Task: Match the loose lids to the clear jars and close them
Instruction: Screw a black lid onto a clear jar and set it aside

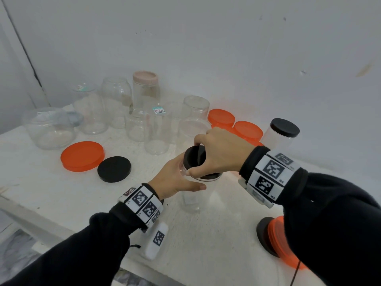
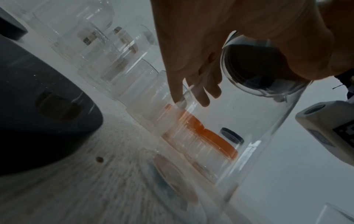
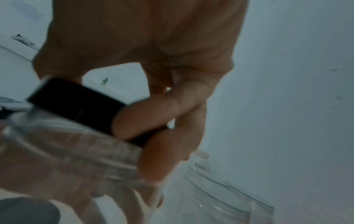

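Gripping hands: left hand [image 1: 175,178] around empty clear jar [image 1: 193,195], right hand [image 1: 222,153] clasping its black lid [image 1: 194,157].

Legible text: none. Teal-and-white price sticker [image 1: 159,110] on a clear jar [image 1: 157,133] at the back of my bench: print too small to read. Black-and-white square code markers on my wrist bands [image 1: 268,174]: patterns only.

Crowded jars [image 1: 156,129] behind; bare tabletop [image 1: 51,195] left

dim, soft light; blurry wrist views
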A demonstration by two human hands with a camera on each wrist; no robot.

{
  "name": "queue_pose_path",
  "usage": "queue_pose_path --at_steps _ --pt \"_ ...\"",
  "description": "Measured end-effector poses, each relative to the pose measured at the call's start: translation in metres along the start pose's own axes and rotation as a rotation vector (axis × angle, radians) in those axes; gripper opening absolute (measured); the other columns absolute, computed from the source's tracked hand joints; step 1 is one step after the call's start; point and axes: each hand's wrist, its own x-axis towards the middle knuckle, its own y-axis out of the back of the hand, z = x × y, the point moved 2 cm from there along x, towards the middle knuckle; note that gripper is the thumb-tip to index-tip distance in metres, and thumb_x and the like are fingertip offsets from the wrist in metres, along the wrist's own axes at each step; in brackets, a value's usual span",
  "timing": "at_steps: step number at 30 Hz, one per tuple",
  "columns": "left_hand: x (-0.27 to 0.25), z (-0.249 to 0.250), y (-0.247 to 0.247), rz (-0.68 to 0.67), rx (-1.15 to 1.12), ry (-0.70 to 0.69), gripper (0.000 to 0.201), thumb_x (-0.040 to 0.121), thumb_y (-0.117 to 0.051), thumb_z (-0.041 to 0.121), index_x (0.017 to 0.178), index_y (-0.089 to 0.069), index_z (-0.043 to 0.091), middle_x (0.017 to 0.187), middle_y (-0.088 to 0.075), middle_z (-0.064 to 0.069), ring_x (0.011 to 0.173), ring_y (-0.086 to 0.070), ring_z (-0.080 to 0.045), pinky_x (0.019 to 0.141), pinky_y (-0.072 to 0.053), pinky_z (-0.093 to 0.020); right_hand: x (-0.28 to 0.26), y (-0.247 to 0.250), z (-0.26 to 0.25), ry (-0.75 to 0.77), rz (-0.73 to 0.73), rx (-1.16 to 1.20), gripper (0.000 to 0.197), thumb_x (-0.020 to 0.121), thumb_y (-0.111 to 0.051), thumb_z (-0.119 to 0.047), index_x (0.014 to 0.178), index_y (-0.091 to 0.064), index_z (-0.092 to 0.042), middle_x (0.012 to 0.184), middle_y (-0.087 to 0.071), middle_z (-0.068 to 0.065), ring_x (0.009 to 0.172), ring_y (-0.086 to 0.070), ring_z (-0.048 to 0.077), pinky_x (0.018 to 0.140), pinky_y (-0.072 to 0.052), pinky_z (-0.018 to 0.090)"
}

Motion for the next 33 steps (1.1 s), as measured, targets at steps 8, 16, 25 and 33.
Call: queue_pose_path --at_steps 8,16,25,33 --pt "0.007 0.003 0.011 -0.133 0.077 0.080 0.072 0.051 -0.081 0.037 0.115 -0.050 0.037 0.116 -0.062 0.015 0.113 -0.054 0.002 0.095 -0.041 -0.015 -0.002 0.013 0.014 0.231 -0.377 0.134 0.081 0.075 -0.075 -0.038 0.142 -0.030 -0.038 0.137 -0.033 -0.007 0.122 -0.038 0.014 0.101 -0.040 0.030" --pt "0.007 0.005 0.011 -0.178 0.058 0.121 0.072 0.046 -0.079 0.036 0.112 -0.049 0.031 0.112 -0.061 0.014 0.108 -0.055 0.009 0.087 -0.041 -0.007 0.007 0.013 0.006 0.242 -0.254 0.066 0.069 0.063 -0.080 -0.043 0.123 -0.047 -0.036 0.103 -0.043 -0.006 0.088 -0.043 0.010 0.074 -0.046 0.026" --pt "-0.004 0.009 0.003 -0.067 0.060 0.046 0.066 0.051 -0.081 0.016 0.107 -0.049 0.033 0.100 -0.064 0.020 0.099 -0.056 0.013 0.080 -0.041 -0.004 0.002 0.000 0.001 0.083 -0.085 0.089 0.060 0.065 -0.072 -0.058 0.111 -0.051 -0.026 0.090 -0.047 -0.003 0.078 -0.042 0.011 0.057 -0.035 0.020" --pt "-0.009 0.009 0.002 -0.071 0.051 0.067 0.071 0.049 -0.080 0.033 0.113 -0.050 0.036 0.109 -0.064 0.025 0.108 -0.056 0.005 0.084 -0.043 -0.009 -0.006 0.009 -0.004 0.033 -0.173 -0.059 0.073 0.069 -0.059 -0.072 0.122 -0.050 -0.024 0.097 -0.055 -0.002 0.087 -0.053 0.016 0.070 -0.047 0.028"
